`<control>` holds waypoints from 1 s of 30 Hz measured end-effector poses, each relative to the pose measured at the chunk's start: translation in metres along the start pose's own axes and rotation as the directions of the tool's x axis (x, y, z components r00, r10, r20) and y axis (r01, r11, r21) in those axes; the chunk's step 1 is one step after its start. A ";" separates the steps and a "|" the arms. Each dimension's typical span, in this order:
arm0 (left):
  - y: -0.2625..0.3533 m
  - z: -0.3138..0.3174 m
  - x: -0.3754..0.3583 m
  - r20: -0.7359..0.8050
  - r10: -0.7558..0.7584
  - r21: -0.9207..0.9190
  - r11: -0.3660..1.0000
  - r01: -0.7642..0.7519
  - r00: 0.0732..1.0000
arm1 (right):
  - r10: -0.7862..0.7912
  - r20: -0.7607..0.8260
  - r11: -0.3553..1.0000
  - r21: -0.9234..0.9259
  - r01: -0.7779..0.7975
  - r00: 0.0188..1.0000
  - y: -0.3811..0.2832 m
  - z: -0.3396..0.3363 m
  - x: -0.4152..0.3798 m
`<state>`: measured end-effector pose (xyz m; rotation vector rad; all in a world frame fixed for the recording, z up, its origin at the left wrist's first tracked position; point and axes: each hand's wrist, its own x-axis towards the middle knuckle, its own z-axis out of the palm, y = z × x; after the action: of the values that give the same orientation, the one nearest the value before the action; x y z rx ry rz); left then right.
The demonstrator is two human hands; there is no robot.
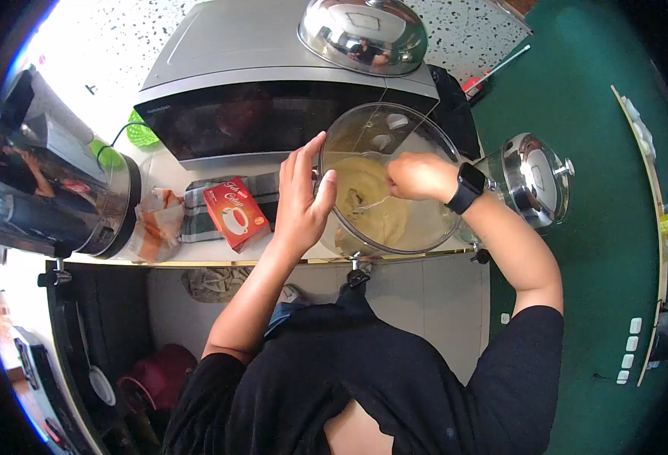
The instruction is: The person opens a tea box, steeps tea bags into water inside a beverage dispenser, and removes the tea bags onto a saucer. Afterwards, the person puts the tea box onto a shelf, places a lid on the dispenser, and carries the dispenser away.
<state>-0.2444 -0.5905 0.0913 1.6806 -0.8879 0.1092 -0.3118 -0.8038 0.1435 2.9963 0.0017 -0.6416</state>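
The clear tub [434, 227] of yellowish liquid [391, 224] stands at the near edge of the worktop [169, 168], in front of the right part of the microwave [258, 114]. The person's right hand [417, 178] reaches into it from the right, its fingers curled together; whether they pinch a stirrer cannot be told, since the hand hides its own grip. The left hand [301, 193] lies against the tub's left side, fingers spread from the thumb rather than clenched.

The step looks like stirring, and it would go best with slow, wide turns reaching to the bottom, because the darker patch left of the right hand suggests uneven mixing. Firm, even pressure from the left palm should stop the tub from creeping, especially with the tap [357, 274] sticking out past the near edge (a careless knock there could start a leak). The watch [468, 188] on the right wrist is better held above the rim, clear of splashes.
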 end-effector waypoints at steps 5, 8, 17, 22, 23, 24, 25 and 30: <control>0.001 -0.001 0.000 0.007 -0.013 -0.005 1.000 0.013 1.000 | 0.006 -0.191 0.989 0.146 0.023 0.982 -0.001 -0.060 -0.032; 0.000 -0.001 0.000 0.003 -0.005 -0.010 1.000 0.005 1.000 | 0.004 -0.376 0.979 0.192 0.073 0.927 -0.002 -0.091 -0.062; -0.002 0.000 0.000 -0.001 0.013 0.005 1.000 -0.013 1.000 | 0.057 -0.166 0.995 0.096 -0.042 0.985 0.006 -0.037 -0.032; 0.001 -0.002 0.001 0.017 -0.017 -0.006 1.000 0.017 1.000 | 0.061 0.002 0.998 -0.027 -0.061 0.998 0.013 0.010 -0.003; 0.000 -0.001 0.001 0.010 0.005 0.005 1.000 -0.005 1.000 | 0.065 -0.002 0.997 -0.032 -0.065 0.998 0.014 0.008 -0.003; -0.003 0.000 0.001 0.002 0.025 0.016 1.000 -0.025 1.000 | 0.068 -0.004 0.997 -0.038 -0.068 0.998 0.015 0.005 -0.003; -0.005 0.001 0.000 -0.007 0.044 0.028 0.999 -0.044 0.999 | 0.066 -0.036 0.998 -0.009 -0.067 0.997 0.012 -0.011 -0.009; -0.003 -0.001 0.000 -0.002 0.018 0.003 1.000 -0.018 1.000 | 0.067 -0.326 0.980 0.198 -0.001 0.943 0.004 -0.086 -0.060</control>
<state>-0.2428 -0.5896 0.0892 1.6751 -0.9021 0.1238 -0.3310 -0.8004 0.2464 3.2460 -0.0983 -0.1317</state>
